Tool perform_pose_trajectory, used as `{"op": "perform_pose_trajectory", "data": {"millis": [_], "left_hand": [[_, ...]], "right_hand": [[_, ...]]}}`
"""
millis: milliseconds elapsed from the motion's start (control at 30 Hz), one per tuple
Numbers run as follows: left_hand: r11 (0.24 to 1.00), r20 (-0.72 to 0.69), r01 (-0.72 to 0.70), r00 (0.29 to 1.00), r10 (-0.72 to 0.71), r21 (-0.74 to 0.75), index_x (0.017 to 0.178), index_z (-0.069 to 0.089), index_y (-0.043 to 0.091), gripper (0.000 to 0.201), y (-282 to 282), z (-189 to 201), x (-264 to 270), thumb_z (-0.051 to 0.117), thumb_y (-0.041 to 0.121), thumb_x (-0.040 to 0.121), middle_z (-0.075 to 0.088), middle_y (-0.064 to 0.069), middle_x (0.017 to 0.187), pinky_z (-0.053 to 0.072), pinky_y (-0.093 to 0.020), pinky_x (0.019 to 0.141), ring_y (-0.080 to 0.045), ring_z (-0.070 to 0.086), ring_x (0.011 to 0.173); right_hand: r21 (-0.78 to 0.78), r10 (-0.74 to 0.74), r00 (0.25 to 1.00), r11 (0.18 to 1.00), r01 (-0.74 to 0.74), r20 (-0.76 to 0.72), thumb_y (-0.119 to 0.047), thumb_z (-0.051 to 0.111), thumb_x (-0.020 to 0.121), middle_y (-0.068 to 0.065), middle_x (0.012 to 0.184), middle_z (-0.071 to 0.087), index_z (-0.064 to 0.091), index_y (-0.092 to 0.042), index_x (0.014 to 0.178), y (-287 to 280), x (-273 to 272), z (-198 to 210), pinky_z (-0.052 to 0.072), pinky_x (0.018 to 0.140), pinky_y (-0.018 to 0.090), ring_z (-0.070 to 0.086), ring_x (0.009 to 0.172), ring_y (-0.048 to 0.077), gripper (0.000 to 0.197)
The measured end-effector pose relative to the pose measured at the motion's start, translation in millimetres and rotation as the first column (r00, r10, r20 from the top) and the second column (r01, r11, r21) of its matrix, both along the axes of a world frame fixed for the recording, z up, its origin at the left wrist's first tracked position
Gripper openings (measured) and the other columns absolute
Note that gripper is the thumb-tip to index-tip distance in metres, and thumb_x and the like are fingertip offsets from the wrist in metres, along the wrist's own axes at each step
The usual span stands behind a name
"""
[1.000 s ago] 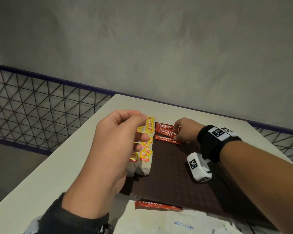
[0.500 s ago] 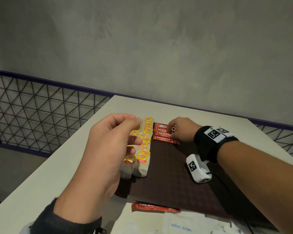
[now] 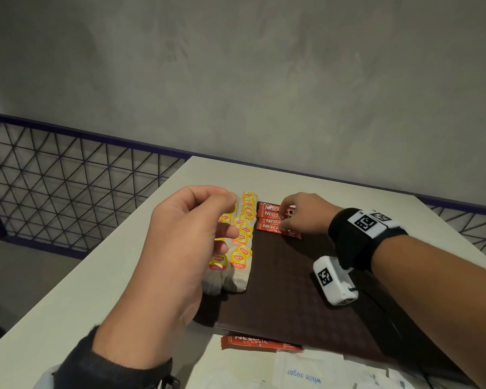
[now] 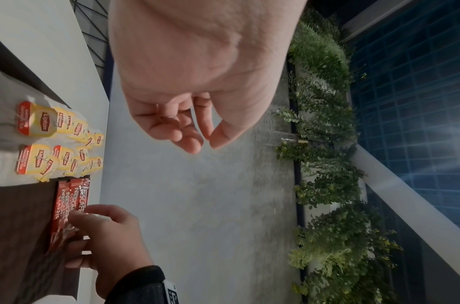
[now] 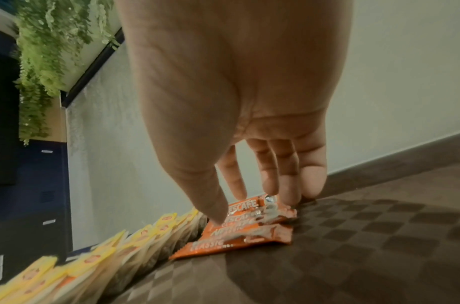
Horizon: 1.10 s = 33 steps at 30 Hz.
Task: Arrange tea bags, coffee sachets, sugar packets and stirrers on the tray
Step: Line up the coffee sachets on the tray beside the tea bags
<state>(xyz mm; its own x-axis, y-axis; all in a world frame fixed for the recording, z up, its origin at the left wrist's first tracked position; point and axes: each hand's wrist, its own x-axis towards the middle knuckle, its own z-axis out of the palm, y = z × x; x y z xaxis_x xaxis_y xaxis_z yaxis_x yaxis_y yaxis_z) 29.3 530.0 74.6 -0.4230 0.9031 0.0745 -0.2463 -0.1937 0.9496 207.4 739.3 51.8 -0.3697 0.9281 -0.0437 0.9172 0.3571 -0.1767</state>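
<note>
Pressing down on the stacked coffee sachets (image 3: 275, 220), your right hand (image 3: 303, 213) has its fingertips (image 5: 221, 216) spread across the red packets at the far edge of the tray (image 3: 286, 290); the fingers lie extended and touching rather than curled round anything, so nothing is gripped there. Your left hand (image 3: 185, 248) hangs in the air above the tea bags (image 3: 240, 248), fingers loosely curled toward the thumb, and the left wrist view shows nothing between them.

Watch the sachets. They overlap one another and look slick, so a sideways push from your fingertips could, I judge, fan them out, slide one toward the tray's far edge or nudge them into the neighbouring tea bags. Lifting your right hand quickly may drag the top packet with it. Your left hand, if it drops, could catch the yellow tags and disturb the two rows.

On the tray you have two overlapping rows of tea bags along its left side and the sachets just beside them at the far end; the rest of the brown surface is bare. One loose sachet (image 3: 260, 341) lies off the tray at its near edge, on the table (image 3: 96, 276), with white sugar packets (image 3: 303, 374) beside it. No stirrers are in view.
</note>
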Motion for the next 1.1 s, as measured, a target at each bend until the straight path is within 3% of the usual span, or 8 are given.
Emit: {"op": "perform_pose_trajectory", "data": {"millis": [167,267,333,433,567,667,800,1100], "left_hand": [[1.0,0.008,-0.001,1.0,0.001,0.001,0.077,0.073,0.021,0.014,0.5,-0.5,0.2,0.073,0.017,0.09,0.073,0.001,0.072,0.043,-0.029,0.054,-0.015,0.06,0.059],[1.0,0.009,0.001,1.0,-0.001,0.004,0.077,0.074,0.021,0.014,0.2,-0.4,1.3,0.073,0.016,0.091,0.073,0.001,0.073,0.044,-0.029,0.054,-0.016,0.061,0.059],[1.0,0.005,-0.003,1.0,0.003,0.001,0.076,0.074,0.022,0.016,0.8,-0.7,1.0,0.073,0.016,0.091,0.073,0.001,0.073,0.044,-0.03,0.054,-0.016,0.061,0.06],[1.0,0.005,-0.005,1.0,0.005,0.004,0.076,0.074,0.022,0.016,0.9,-0.9,0.6,0.072,0.015,0.091,0.072,0.001,0.072,0.045,-0.03,0.056,-0.017,0.061,0.061],[1.0,0.005,-0.008,1.0,0.008,0.006,0.076,0.073,0.021,0.016,0.9,-1.2,0.4,0.072,0.015,0.091,0.072,0.002,0.072,0.045,-0.031,0.056,-0.017,0.061,0.062],[1.0,0.015,-0.005,1.0,0.004,0.005,0.076,0.074,0.021,0.016,1.1,-1.2,0.3,0.072,0.015,0.091,0.072,0.001,0.07,0.045,-0.03,0.056,-0.017,0.06,0.062],[1.0,0.014,0.003,1.0,-0.003,0.011,0.074,0.074,0.022,0.018,0.6,-1.3,0.9,0.072,0.015,0.09,0.071,0.001,0.07,0.044,-0.031,0.057,-0.018,0.059,0.061],[1.0,0.012,0.003,1.0,-0.003,0.013,0.069,0.075,0.026,0.024,0.8,-0.9,1.4,0.072,0.014,0.089,0.072,0.001,0.071,0.044,-0.031,0.057,-0.016,0.061,0.059]], "right_hand": [[-0.126,-0.027,0.999,0.992,0.032,0.04,-0.044,0.075,0.087,0.001,0.131,0.055,0.058,-0.029,0.135,1.1,5.8,2.7,0.056,0.077,0.029,0.057,0.105,0.019,0.053],[-0.121,-0.007,0.998,0.993,0.016,0.068,-0.041,0.075,0.088,0.002,0.135,0.056,0.057,-0.029,0.138,0.3,3.7,0.7,0.055,0.077,0.027,0.057,0.104,0.018,0.055],[-0.114,-0.003,0.997,0.993,0.011,0.071,-0.039,0.075,0.087,0.002,0.136,0.056,0.056,-0.028,0.139,-0.3,0.2,0.4,0.052,0.069,0.023,0.059,0.101,0.018,0.056],[-0.13,-0.013,0.998,0.991,0.022,0.069,-0.037,0.076,0.087,0.003,0.134,0.057,0.057,-0.026,0.137,0.0,-4.3,1.3,0.053,0.061,0.022,0.065,0.094,0.02,0.055],[-0.132,-0.043,0.996,0.99,0.053,0.078,-0.038,0.076,0.087,0.004,0.129,0.058,0.052,-0.022,0.138,1.5,-6.4,2.8,0.058,0.068,0.025,0.063,0.096,0.018,0.058],[-0.109,-0.057,0.995,0.992,0.066,0.086,-0.036,0.077,0.086,0.003,0.119,0.059,0.054,-0.019,0.133,1.3,-5.2,2.7,0.054,0.064,0.024,0.062,0.089,0.016,0.055],[-0.063,-0.054,0.992,0.996,0.061,0.112,-0.034,0.077,0.085,0.005,0.125,0.061,0.056,-0.019,0.129,1.6,-2.5,0.7,0.047,0.08,0.029,0.056,0.099,0.019,0.05],[-0.095,-0.004,0.995,0.995,0.013,0.097,-0.044,0.069,0.091,0.001,0.138,0.058,0.055,-0.025,0.14,0.7,-7.3,1.2,0.044,0.091,0.029,0.056,0.119,0.021,0.055]]}}
